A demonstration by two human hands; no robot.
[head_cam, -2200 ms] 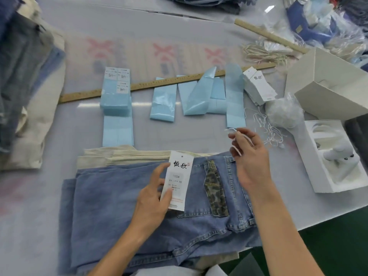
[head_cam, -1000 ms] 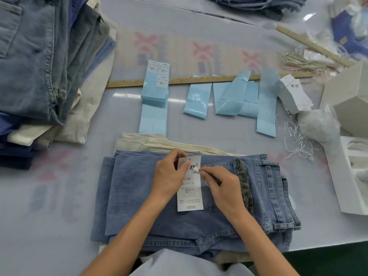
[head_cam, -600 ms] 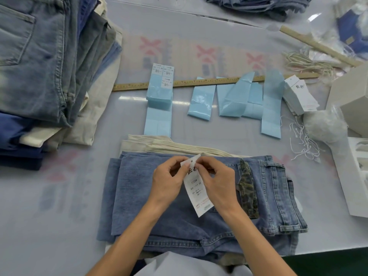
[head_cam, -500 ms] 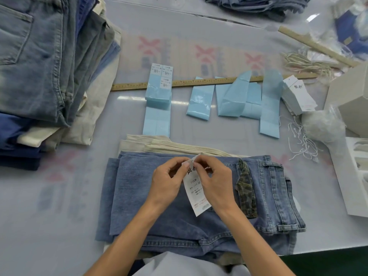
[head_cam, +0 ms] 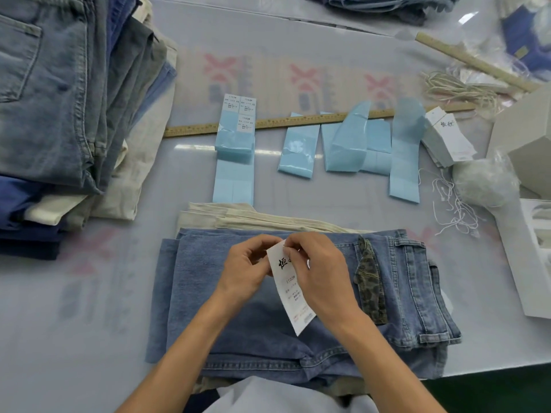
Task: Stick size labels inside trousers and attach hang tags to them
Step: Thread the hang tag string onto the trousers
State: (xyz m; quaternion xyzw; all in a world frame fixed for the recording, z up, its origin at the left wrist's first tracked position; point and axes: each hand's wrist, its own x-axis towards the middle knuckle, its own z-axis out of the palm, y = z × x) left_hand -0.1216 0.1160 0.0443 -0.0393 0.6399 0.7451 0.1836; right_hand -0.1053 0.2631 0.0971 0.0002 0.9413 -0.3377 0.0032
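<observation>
Pinching hang tag [head_cam: 293, 296], both hands' fingers [head_cam: 293, 244] curled.

The right hand [head_cam: 320, 274] covers half the hang tag [head_cam: 290, 289], hiding its top hole; its small print is unreadable. The trouser pile [head_cam: 68, 93] and white box [head_cam: 533, 254] run off the edges.

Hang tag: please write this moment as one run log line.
hang tag | pinched at top by left hand and right hand | over folded jeans | not attached yet
</observation>
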